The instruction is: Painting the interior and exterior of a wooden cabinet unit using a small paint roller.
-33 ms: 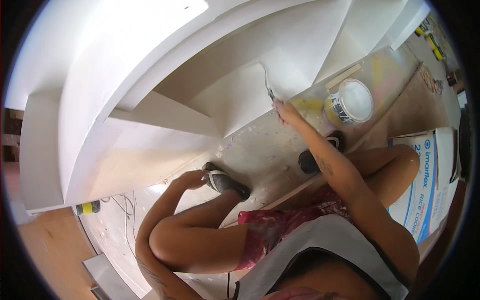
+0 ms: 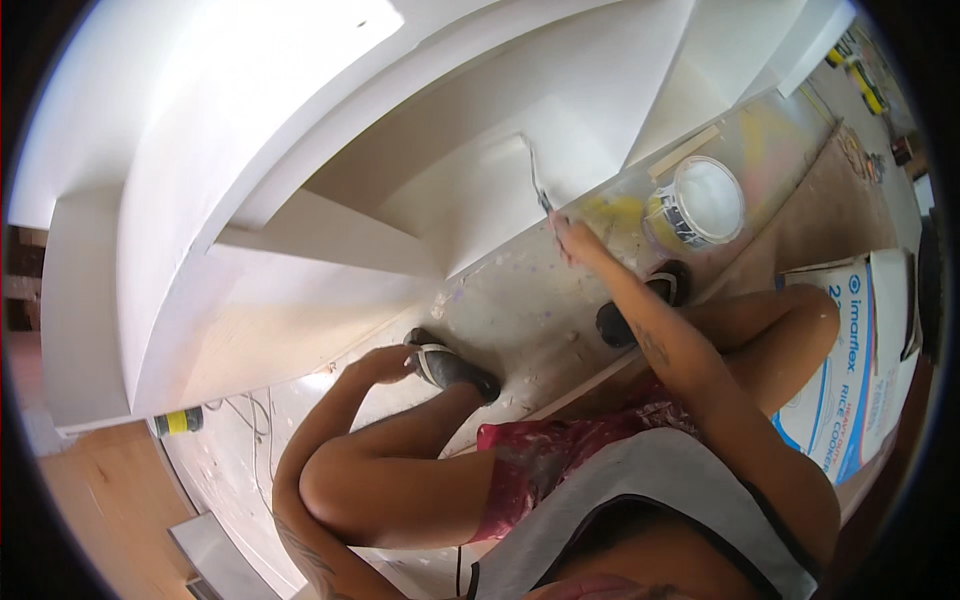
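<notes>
My right hand (image 2: 573, 240) is closed round the handle of a small paint roller (image 2: 537, 181) with a bent wire frame. Its far end rests on the white inner panel (image 2: 480, 190) of a curved cabinet; the pale roller head barely stands out against it. My left hand (image 2: 385, 364) holds nothing that I can see. It hangs past my left knee by the toe of a dark slipper (image 2: 440, 364), its fingers loosely extended and partly hidden. A paint bucket (image 2: 683, 222) with white contents stands on the floor right of my right hand.
White cabinet walls (image 2: 330, 236) curve round the left and far side. A large printed carton (image 2: 850, 370) stands at my right. A cable (image 2: 258, 420) lies on the paint-spotted floor at left, near a yellow-and-black can (image 2: 178, 421). More yellow-and-black containers (image 2: 868, 88) lie at the far right.
My right hand and the paint roller have shifted slightly toward me. My left hand has stayed in nearly the same place.
</notes>
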The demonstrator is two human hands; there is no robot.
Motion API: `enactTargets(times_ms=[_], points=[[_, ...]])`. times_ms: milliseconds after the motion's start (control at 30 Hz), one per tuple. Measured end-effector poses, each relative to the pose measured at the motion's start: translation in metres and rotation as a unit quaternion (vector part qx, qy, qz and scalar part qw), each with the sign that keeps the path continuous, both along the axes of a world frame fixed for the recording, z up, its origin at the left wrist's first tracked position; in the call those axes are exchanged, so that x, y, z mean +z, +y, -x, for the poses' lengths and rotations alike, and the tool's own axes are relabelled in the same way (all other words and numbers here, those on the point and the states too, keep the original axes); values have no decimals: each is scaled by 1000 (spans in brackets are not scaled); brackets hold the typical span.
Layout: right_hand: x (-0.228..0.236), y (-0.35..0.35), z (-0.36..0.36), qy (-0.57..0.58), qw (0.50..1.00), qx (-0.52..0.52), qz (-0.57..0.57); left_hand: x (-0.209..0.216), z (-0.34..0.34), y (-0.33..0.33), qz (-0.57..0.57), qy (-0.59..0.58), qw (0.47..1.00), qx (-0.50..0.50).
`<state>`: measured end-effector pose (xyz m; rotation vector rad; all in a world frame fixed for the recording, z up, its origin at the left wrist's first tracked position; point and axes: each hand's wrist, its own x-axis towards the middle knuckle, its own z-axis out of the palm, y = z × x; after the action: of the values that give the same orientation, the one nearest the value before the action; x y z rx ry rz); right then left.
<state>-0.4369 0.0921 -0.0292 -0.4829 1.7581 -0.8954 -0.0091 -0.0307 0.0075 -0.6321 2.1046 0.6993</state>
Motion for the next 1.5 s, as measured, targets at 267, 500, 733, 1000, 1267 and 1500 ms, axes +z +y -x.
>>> enactTargets(times_ms=[267, 500, 733, 1000, 1267, 1500], points=[[59, 173, -49, -245, 965, -94, -8, 18, 39, -30, 2, -50, 993, -109], [104, 175, -53, -163, 955, -110, 224, 34, 93, -11, 0, -97, 975, -199], [88, 175, -34, -21, 927, -172, 334, 37, 81, -2, -11, -100, 978, -183], [136, 176, 50, 62, 924, -247, 286, 30, 53, -22, 36, -134, 976, -168], [182, 150, 123, 96, 908, -166, 372, 28, 48, -23, 25, -144, 978, -152], [99, 195, 119, 176, 951, -149, 204, 21, 33, -21, 20, -120, 985, -122]])
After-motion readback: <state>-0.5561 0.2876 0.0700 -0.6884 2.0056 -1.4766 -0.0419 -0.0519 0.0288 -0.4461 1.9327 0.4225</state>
